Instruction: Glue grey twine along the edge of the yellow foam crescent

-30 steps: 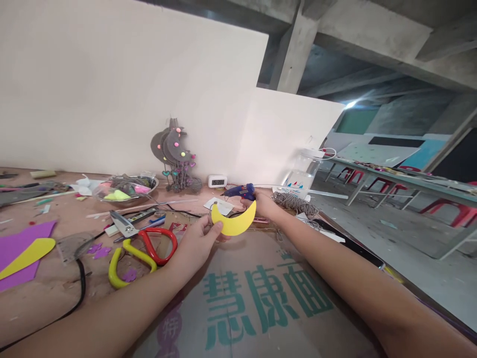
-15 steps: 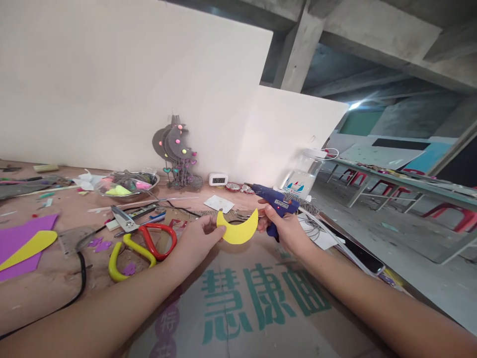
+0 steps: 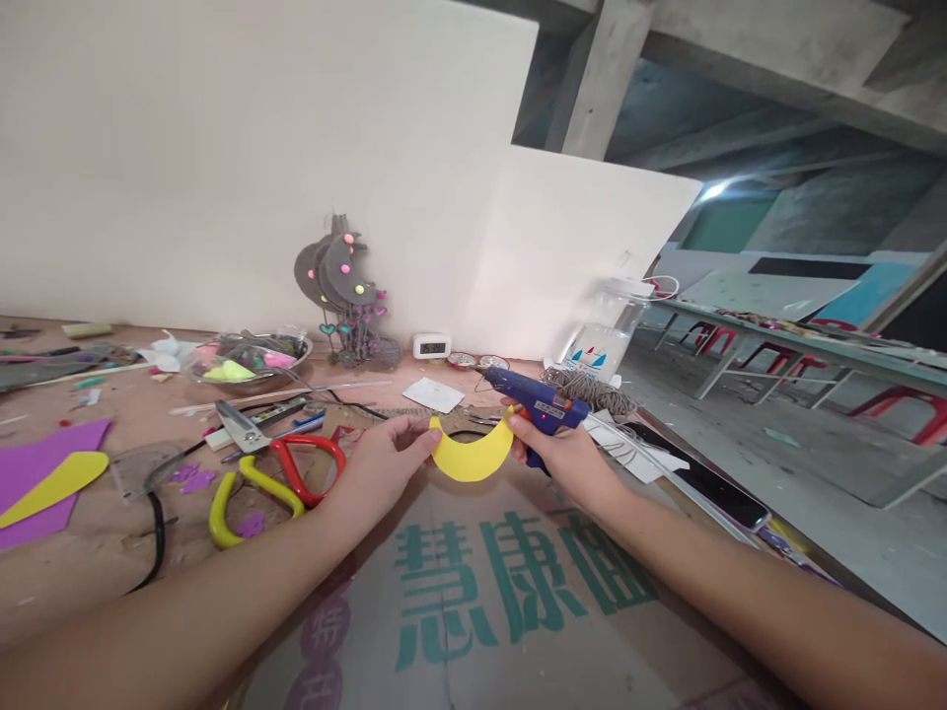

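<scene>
A yellow crescent (image 3: 472,461) is held up over the printed cardboard (image 3: 473,602), its two horns pointing upward. My left hand (image 3: 391,459) pinches the left horn between thumb and fingers. My right hand (image 3: 566,459) is closed round a blue hot glue gun (image 3: 544,402) whose nozzle points left. The thumb of that hand also rests at the crescent's right horn. Red-and-yellow-handled scissors (image 3: 277,468) lie open beside my left forearm.
A bowl of pompoms and wire (image 3: 248,360), a grey moon ornament (image 3: 341,281), a small digital clock (image 3: 432,345) and a clear jar (image 3: 603,335) stand along the white board. Purple and yellow sheets (image 3: 55,483) lie left; a phone (image 3: 710,488) lies right.
My right thumb has come onto the crescent's right horn. The crescent now looks narrower and more curved. The whole view has shifted slightly.
</scene>
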`<state>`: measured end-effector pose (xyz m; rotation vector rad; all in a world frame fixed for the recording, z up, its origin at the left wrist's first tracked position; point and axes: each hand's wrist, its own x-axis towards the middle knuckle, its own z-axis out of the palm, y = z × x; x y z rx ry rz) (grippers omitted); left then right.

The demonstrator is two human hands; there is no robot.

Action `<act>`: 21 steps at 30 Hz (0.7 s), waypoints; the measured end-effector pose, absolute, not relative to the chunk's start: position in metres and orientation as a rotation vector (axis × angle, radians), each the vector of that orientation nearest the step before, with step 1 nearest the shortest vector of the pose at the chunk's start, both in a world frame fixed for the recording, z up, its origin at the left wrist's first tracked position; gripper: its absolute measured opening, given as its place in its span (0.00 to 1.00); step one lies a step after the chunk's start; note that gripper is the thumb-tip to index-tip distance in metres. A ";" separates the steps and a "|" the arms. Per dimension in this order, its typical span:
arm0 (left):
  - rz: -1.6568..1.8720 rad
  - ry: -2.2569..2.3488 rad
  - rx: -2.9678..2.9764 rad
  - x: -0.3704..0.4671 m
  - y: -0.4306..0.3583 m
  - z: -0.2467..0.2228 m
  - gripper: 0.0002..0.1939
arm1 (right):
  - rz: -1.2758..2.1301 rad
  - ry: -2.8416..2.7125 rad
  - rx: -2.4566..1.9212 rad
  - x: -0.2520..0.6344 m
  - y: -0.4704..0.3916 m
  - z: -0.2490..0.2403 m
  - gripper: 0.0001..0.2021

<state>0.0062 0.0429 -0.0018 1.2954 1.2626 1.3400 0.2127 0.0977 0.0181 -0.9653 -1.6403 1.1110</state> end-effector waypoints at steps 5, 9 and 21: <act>1.337 1.396 1.280 0.006 0.042 0.001 0.14 | 0.825 -1.626 -0.918 0.221 0.101 0.034 0.14; 1.328 1.434 1.284 0.006 0.041 0.003 0.15 | 0.776 -1.818 -1.041 0.219 0.081 0.039 0.13; 1.336 1.308 1.262 0.004 0.045 -0.004 0.14 | 0.873 -1.998 -1.044 0.205 0.063 0.031 0.10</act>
